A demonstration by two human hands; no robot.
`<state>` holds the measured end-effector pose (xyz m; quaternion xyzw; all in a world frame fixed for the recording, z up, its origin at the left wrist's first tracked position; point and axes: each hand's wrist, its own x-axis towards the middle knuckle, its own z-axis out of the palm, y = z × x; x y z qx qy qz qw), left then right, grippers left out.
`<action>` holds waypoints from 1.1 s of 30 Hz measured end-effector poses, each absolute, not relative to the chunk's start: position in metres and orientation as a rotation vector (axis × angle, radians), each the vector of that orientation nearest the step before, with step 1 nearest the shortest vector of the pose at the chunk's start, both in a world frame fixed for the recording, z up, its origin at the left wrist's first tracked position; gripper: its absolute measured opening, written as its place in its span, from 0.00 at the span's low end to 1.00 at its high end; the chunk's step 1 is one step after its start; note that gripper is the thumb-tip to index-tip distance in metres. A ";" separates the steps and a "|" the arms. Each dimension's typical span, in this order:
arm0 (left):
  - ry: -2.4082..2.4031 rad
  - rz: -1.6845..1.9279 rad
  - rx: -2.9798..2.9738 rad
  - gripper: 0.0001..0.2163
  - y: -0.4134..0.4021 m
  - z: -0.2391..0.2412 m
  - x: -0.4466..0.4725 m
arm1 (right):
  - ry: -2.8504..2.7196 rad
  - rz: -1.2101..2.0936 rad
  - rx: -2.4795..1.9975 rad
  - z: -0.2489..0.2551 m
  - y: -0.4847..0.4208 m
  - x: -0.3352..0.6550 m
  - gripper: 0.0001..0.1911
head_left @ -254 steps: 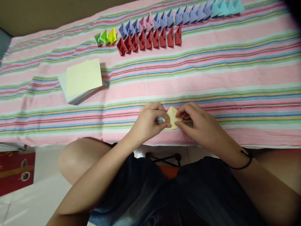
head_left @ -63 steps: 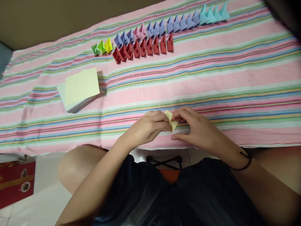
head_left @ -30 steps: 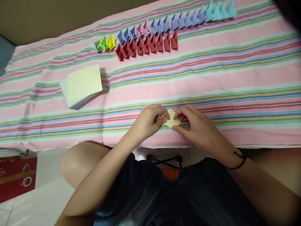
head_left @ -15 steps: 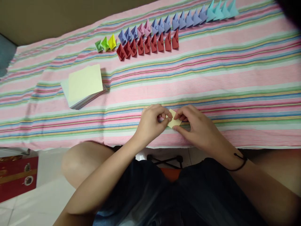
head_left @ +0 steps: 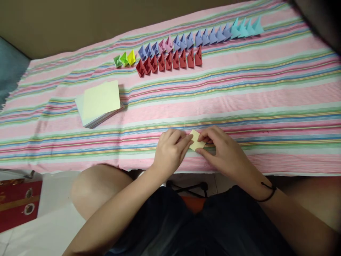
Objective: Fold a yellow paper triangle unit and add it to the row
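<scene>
A small pale-yellow folded paper [head_left: 196, 141] lies near the front edge of the striped cloth, between my two hands. Fingertips of my left hand [head_left: 170, 149] rest on its left corner, with the fingers pressed together. My right hand [head_left: 220, 144] pinches the right side, index finger at the upper edge and thumb at the lower one. Both hands cover parts of the paper's sides, so some of its folds are hidden.
A stack of paper sheets [head_left: 102, 101], pale yellow on top, sits to the left. Farther back stand rows of folded paper pieces: red ones [head_left: 168, 62], purple ones [head_left: 212, 36], turquoise ones [head_left: 246, 28], and a yellow one [head_left: 131, 57] beside two green ones.
My left thumb and fingers have gone from pinching the paper's left corner to lying together on it. My right hand keeps its hold. The whole view has shifted slightly.
</scene>
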<state>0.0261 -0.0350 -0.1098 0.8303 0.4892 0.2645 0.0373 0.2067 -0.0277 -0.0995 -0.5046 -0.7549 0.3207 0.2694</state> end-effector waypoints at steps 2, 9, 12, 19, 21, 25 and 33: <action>1.519 0.782 2.604 0.10 -0.036 -0.110 0.027 | -2.026 0.846 -1.359 -0.100 -0.029 0.206 0.09; 1.526 0.814 2.648 0.10 -0.036 -0.110 0.027 | -2.039 0.825 -1.374 -0.099 -0.032 0.204 0.09; 1.496 0.865 2.695 0.09 -0.036 -0.111 0.026 | -2.049 0.821 -1.382 -0.098 -0.032 0.203 0.09; 1.515 0.629 2.863 0.12 -0.035 -0.108 0.030 | -2.085 0.737 -1.368 -0.099 -0.032 0.202 0.10; 1.539 0.540 2.886 0.13 -0.034 -0.107 0.030 | -2.091 0.727 -1.363 -0.099 -0.033 0.201 0.10; 1.502 0.466 2.845 0.13 -0.032 -0.104 0.029 | -2.091 0.738 -1.359 -0.098 -0.032 0.203 0.09; 1.440 0.485 2.770 0.15 -0.031 -0.102 0.026 | -2.204 0.708 -1.225 -0.101 -0.028 0.210 0.19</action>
